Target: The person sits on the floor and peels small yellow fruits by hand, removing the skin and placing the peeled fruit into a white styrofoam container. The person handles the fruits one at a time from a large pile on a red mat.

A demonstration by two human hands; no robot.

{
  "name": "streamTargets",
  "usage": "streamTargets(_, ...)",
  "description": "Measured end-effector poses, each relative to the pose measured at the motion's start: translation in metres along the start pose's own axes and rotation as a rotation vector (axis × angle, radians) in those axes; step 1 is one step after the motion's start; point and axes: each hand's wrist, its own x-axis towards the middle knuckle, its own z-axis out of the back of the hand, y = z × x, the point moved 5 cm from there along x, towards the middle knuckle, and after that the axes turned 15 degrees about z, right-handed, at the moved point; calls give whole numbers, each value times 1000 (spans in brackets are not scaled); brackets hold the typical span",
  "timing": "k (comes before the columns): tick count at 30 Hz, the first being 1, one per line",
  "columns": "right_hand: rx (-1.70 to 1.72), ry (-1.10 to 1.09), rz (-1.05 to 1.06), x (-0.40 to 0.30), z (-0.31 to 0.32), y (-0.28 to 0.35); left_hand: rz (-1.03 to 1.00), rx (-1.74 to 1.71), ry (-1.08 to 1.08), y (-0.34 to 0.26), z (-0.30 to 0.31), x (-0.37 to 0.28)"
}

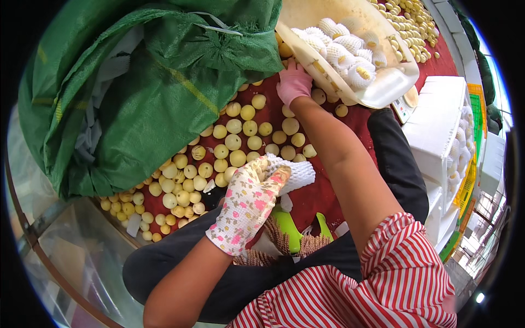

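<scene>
My left hand (pixel 245 203), in a floral-print knit glove, grips a white foam net sleeve (pixel 301 172) whose wider end points right. Whether a fruit sits inside the sleeve I cannot tell. My right hand (pixel 295 82), in a pink glove, reaches forward between the green woven sack and the plastic tub. Its fingertips are beside a yellow-orange round fruit (pixel 285 50), and the sack and tub partly hide what they touch. Many pale yellow round fruits (pixel 233 142) lie on the red cloth (pixel 324 180) between my two hands and the sack.
A tied green woven sack (pixel 176 94) bulges at the left. The tilted cream plastic tub (pixel 393 84) holds several foam-netted fruits (pixel 348 51). White foam boxes (pixel 434 106) with netted fruits and a small scale (pixel 402 108) stand right. More fruits (pixel 410 28) lie beyond. Lime-green slippers (pixel 288 231) are near my legs.
</scene>
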Motion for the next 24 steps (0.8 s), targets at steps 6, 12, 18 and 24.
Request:
streamTargets(6, 86, -17, -72, 1, 0, -16, 47, 197, 49, 15, -15, 8)
streamTargets(12, 143, -16, -146, 9, 11, -23, 61, 539, -86, 15, -18, 1)
streamTargets(18, 382, 71, -246, -2, 9, -13, 41, 450, -42, 34, -34, -8)
streamTargets(24, 394, -30, 26, -97, -13, 9, 25, 358, -111, 45, -29, 11)
